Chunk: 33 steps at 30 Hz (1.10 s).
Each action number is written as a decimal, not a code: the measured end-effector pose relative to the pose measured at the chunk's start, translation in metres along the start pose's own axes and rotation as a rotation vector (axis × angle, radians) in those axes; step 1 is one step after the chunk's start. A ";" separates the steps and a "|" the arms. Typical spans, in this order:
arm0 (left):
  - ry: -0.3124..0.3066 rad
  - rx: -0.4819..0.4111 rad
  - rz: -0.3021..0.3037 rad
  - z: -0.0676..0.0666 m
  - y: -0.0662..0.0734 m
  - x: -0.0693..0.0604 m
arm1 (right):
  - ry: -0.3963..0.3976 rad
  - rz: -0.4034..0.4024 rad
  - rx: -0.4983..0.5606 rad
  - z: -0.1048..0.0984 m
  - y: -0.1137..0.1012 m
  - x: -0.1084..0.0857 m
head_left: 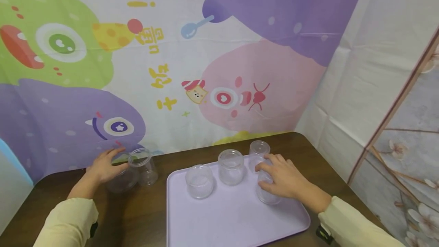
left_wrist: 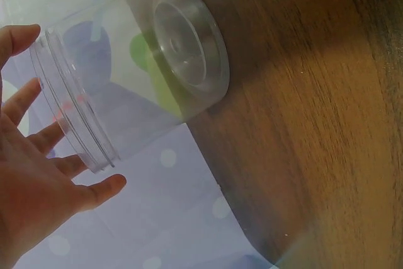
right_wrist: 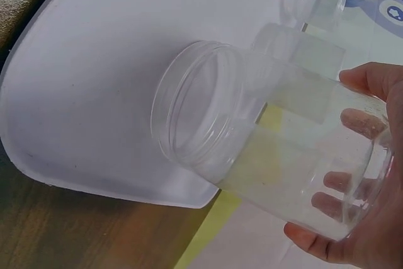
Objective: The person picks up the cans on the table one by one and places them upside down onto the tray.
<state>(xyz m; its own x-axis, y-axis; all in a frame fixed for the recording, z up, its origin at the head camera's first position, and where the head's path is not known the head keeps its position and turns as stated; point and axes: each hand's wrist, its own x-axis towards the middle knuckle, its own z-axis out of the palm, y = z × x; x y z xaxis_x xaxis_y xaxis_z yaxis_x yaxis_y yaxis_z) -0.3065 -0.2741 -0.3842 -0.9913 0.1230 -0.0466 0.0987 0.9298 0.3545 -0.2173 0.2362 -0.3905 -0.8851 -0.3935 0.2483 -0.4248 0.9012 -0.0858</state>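
A wide clear plastic jar (left_wrist: 135, 67) stands on the brown table at the left, with its threaded rim up. My left hand (head_left: 104, 167) is at that rim, its fingers spread out around the mouth. Beside it is a narrower clear jar (head_left: 145, 167). On the lilac tray (head_left: 219, 224), my right hand (head_left: 282, 176) holds a tall clear jar (right_wrist: 283, 143) by its base end, thumb and fingers curved around it. The threaded mouth of this jar faces down onto the tray.
Also on the tray are a short clear jar (head_left: 199, 182), a middle jar (head_left: 231, 167) and a narrow jar (head_left: 259, 149) at the back right corner. A cartoon-printed cloth (head_left: 192, 60) hangs behind the table (head_left: 140, 220). White cloth (head_left: 337, 98) borders the right side.
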 end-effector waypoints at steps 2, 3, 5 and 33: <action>-0.002 0.006 -0.001 0.000 0.000 0.000 | -0.002 -0.002 -0.002 0.001 0.000 0.000; -0.001 0.009 0.001 0.000 0.000 0.000 | -0.003 -0.002 -0.006 0.001 0.001 0.000; 0.000 0.009 0.002 0.000 0.000 0.001 | -0.004 -0.002 -0.013 0.001 0.001 0.000; -0.019 0.043 -0.013 -0.003 -0.003 0.001 | -0.024 0.011 0.020 0.004 0.002 0.004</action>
<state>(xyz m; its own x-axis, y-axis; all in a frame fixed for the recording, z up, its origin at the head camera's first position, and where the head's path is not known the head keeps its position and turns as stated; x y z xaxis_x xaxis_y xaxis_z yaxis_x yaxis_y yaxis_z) -0.3086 -0.2779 -0.3824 -0.9907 0.1171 -0.0689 0.0900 0.9455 0.3129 -0.2220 0.2360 -0.3935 -0.8939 -0.3882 0.2241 -0.4186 0.9018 -0.1073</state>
